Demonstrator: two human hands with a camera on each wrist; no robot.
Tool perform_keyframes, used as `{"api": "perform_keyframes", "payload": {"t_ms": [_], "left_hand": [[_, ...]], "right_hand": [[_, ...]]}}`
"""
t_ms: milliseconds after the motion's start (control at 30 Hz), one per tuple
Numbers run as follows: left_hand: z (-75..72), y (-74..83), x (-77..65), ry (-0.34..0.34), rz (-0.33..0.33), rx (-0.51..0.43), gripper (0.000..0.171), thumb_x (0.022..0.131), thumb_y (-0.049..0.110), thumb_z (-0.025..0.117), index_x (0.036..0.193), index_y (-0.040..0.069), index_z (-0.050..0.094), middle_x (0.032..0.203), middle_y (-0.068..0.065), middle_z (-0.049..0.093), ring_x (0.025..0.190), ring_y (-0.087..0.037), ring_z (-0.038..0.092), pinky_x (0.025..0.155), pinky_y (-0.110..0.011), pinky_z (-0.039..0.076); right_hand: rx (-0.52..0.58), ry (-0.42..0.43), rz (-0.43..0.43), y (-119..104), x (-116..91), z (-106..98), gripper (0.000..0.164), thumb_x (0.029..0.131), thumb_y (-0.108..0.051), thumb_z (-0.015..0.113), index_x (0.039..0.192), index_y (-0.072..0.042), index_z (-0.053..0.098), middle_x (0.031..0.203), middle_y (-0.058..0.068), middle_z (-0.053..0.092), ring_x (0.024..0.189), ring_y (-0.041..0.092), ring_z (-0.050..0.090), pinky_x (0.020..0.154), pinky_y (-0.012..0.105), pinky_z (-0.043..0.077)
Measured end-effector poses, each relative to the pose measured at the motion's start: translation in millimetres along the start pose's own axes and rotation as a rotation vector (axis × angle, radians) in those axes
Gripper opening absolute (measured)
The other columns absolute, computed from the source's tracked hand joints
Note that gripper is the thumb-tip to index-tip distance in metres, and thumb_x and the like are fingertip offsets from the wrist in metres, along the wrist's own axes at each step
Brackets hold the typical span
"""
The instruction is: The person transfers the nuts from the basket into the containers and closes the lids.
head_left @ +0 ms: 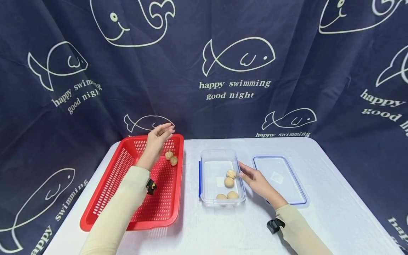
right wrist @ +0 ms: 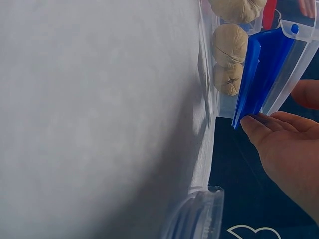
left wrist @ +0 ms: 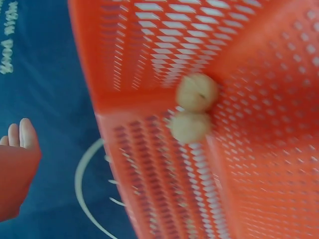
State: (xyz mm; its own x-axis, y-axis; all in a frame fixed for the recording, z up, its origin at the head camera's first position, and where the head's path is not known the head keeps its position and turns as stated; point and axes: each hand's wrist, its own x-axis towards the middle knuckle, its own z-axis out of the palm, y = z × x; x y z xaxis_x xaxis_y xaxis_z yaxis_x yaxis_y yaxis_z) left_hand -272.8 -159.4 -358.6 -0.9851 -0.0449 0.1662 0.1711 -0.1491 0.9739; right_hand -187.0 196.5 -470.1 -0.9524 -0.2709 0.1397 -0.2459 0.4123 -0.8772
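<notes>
Walnuts (head_left: 228,182): four in clear box (head_left: 210,170), lower centre; two in red basket (head_left: 167,177), lower left.
Found left hand (head_left: 158,139) loose, empty, above basket; right hand (head_left: 259,182) unclenched, touching blue latch (right wrist: 261,69).

place: cloth-screened table nook | navy fish-print drape (head_left: 188,85) | white-covered table (head_left: 223,230)

Free gap between basket (head_left: 164,191) and box (head_left: 209,173)

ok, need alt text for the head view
Left hand up near the far rim of a red basket holding two walnut-like balls; right hand touching a clear container holding four. Blue-rimmed lid at right, on a white table.
</notes>
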Motion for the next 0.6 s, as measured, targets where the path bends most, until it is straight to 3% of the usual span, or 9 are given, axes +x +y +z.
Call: {"api": "perform_keyframes", "payload": {"t_ms": [167,333,600], "left_hand": [[-15.3,-15.9,7.1,0.058,-0.033,0.03,0.038,0.094,0.0,0.058,0.13,-0.01,0.051,0.113,-0.013,0.066,0.095,-0.011,0.065,0.102,-0.04,0.043],[-26.4,-29.8,12.7,0.088,-0.091,0.09,0.036,0.095,0.002,0.058,0.129,-0.009,0.052,0.122,-0.022,0.061,0.102,-0.014,0.063,0.102,-0.036,0.044],[-42.9,-52.5,18.9,0.074,-0.182,0.2,0.039,0.095,0.006,0.058,0.131,-0.009,0.052,0.119,-0.015,0.062,0.1,-0.008,0.06,0.103,-0.036,0.043]], "right_hand": [[0.007,0.0,0.017,0.3,-0.4,0.2,0.051,0.101,-0.014,0.05,0.144,0.006,0.034,0.146,0.025,0.038,0.134,0.039,0.037,0.108,0.042,0.031],[0.012,-0.005,0.015,0.6,-0.4,0.5,0.051,0.1,-0.015,0.05,0.144,0.006,0.035,0.146,0.025,0.038,0.134,0.038,0.037,0.108,0.042,0.031],[0.004,-0.001,0.012,0.8,0.4,0.5,0.05,0.1,-0.014,0.05,0.144,0.006,0.036,0.146,0.024,0.038,0.135,0.038,0.036,0.108,0.042,0.03]]}}
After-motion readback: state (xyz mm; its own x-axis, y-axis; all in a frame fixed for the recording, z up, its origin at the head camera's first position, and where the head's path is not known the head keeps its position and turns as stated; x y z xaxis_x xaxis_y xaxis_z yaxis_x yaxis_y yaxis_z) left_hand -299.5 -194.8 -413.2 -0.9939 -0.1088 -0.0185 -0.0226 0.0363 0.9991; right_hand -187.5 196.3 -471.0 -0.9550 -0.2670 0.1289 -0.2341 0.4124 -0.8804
